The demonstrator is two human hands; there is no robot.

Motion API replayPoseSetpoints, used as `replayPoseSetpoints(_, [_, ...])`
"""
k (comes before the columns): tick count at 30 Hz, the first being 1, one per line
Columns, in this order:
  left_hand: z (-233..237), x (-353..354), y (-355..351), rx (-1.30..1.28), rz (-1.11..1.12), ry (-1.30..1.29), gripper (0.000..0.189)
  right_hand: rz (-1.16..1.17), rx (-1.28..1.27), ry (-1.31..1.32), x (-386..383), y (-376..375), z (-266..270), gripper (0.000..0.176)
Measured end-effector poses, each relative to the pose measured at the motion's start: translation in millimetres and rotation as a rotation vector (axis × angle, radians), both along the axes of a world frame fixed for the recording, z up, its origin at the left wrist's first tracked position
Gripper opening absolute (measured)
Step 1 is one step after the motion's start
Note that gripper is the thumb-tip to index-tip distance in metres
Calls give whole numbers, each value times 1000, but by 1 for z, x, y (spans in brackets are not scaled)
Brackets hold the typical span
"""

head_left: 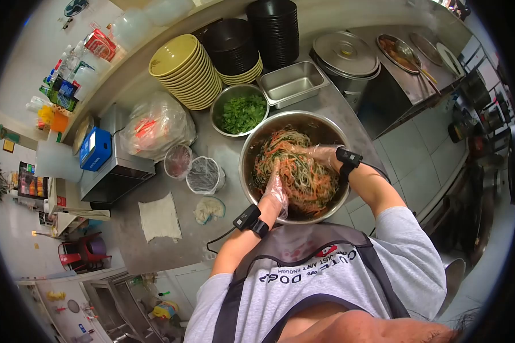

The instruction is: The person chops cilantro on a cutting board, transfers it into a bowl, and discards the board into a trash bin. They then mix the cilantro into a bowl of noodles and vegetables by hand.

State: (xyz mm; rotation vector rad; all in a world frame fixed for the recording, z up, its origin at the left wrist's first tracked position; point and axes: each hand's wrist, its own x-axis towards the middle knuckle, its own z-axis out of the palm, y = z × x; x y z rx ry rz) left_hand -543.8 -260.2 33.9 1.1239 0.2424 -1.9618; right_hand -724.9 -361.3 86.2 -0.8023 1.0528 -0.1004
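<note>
A large steel bowl [247, 188] holds a mound of shredded vegetables [303, 180], green, orange and pale strands. My left hand [276, 191], in a clear plastic glove, reaches into the near left side of the bowl, its fingers partly against the shreds. From the right comes my right hand [320, 154], also gloved, with its fingers sunk in the mound. What either hand grips among the strands is hidden. A smaller steel bowl of chopped green herbs [243, 112] stands just behind the large bowl.
Stacks of yellow bowls [191, 74] and black bowls [274, 31], a steel tray [293, 84] and a lidded pot [346, 54] stand behind. Leftward are a plastic bag [157, 128], a lined cup [205, 174], a folded cloth [159, 218] and a crumpled cloth [209, 210].
</note>
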Motion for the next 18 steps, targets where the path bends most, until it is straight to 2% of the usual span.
replayPoseSetpoints(1, [5, 1, -3, -4, 5, -1, 87, -21, 23, -32, -1, 0, -7, 62])
replayPoseSetpoints(3, [12, 10, -4, -168, -41, -91, 58, -70, 73, -97, -3, 3, -19, 60])
replayPoseSetpoints(4, [22, 12, -4, -212, -9, -122, 59, -99, 106, -130, -4, 8, -23, 59])
replayPoseSetpoints(5, [36, 16, -3, -286, -82, -171, 53, -137, 141, -206, -7, 18, 5, 57])
replayPoseSetpoints(7, [62, 20, -7, -447, -213, -295, 43, -106, -23, -200, -10, 20, 20, 56])
replayPoseSetpoints(8, [69, 21, -10, -528, -273, -371, 39, -132, -152, -305, -8, 23, 19, 56])
replayPoseSetpoints(9, [71, 22, -14, -550, -267, -341, 34, -160, -279, -410, -3, 26, 17, 56])
replayPoseSetpoints(10, [72, 22, -19, -659, -268, -410, 38, -160, -285, -444, -1, 26, 29, 59])
replayPoseSetpoints(11, [75, 23, -24, -768, -270, -478, 42, -128, -286, -289, -1, 22, 39, 66])
replayPoseSetpoints(13, [97, 28, -28, -865, -345, -540, 57, -230, -324, -219, 1, 35, 80, 67])
replayPoseSetpoints(14, [92, 29, -31, -906, -263, -515, 67, -232, -456, -221, 1, 27, 77, 65])
replayPoseSetpoints(15, [73, 39, -37, -970, -250, -568, 68, -233, -587, -223, 2, 23, 73, 64])
replayPoseSetpoints(16, [100, 36, -34, -984, -261, -607, 63, -230, -519, -249, 4, 42, 124, 61])
replayPoseSetpoints(17, [139, 29, -29, -999, -270, -646, 58, -255, -565, -279, 6, 46, 139, 56])
replayPoseSetpoints(18, [158, 28, -27, -986, -304, -625, 43, -241, -609, -279, 4, 42, 140, 52])
